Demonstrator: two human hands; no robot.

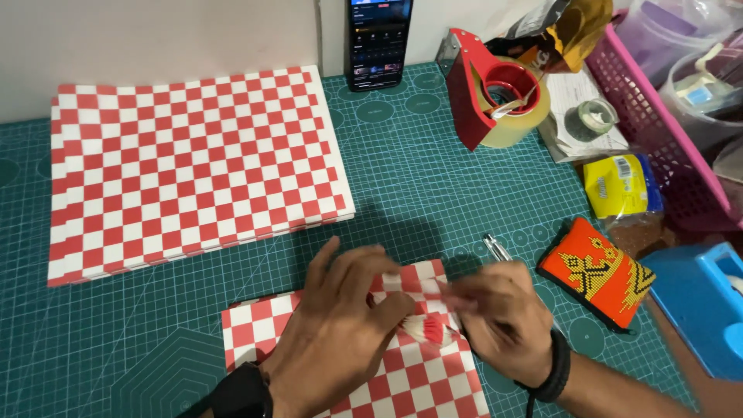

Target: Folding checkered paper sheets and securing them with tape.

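Two hands fold a red-and-white checkered paper sheet (pixel 402 371) at the near edge of the bench (pixel 433 193).

The left hand (pixel 340 325) lies flat on the sheet with loose, released fingers. The right hand (pixel 499 313) pinches a small folded piece (pixel 429 329) on the sheet in its grip. A pen (pixel 497 248) lies just behind the right hand and a beaded orange pouch (pixel 596 271) is near it. A stack of checkered sheets (pixel 186 162) lies further back on the left, and a red tape dispenser (pixel 495 97) on the right.

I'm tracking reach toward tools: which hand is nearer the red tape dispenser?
Right. The right hand sits below the red tape dispenser, slightly left of it; the left hand lies farther left.
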